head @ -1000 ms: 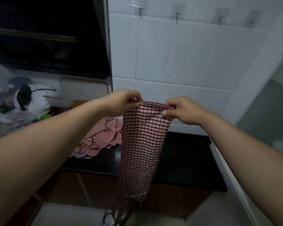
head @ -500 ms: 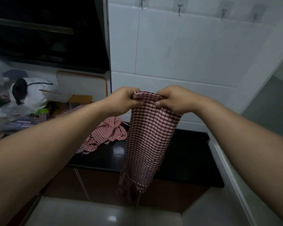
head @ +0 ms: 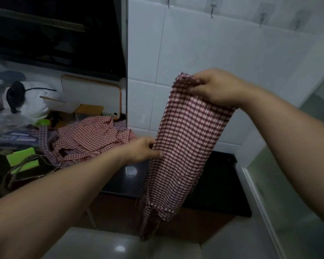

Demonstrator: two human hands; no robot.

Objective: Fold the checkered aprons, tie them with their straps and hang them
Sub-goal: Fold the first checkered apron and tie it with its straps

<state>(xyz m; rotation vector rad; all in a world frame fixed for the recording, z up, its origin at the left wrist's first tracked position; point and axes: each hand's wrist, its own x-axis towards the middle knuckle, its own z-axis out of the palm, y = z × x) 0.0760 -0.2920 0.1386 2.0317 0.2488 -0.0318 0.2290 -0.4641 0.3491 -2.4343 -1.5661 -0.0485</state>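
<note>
**A:** Where is the checkered apron [head: 185, 146]?

**B:** It is folded into a long narrow strip and hangs in the air at the centre right of the frame. The white tiled wall [head: 223, 53] is behind it and the dark surface [head: 221, 184] is below. It leans, with its top toward the right.

**A:** And the hands?

**B:** The right hand [head: 215, 88] grips the bunched top edge, fingers curled over the cloth. The left hand [head: 142, 150] is lower, in the middle of the frame. It pinches the strip's left edge about halfway down, thumb on the front.

**A:** Any other red-and-white cloth?

**B:** A crumpled heap of aprons [head: 90, 139] lies on the surface at centre left, beyond the left wrist. A row of hooks [head: 212, 10] sits high on the wall at the upper right.
</note>
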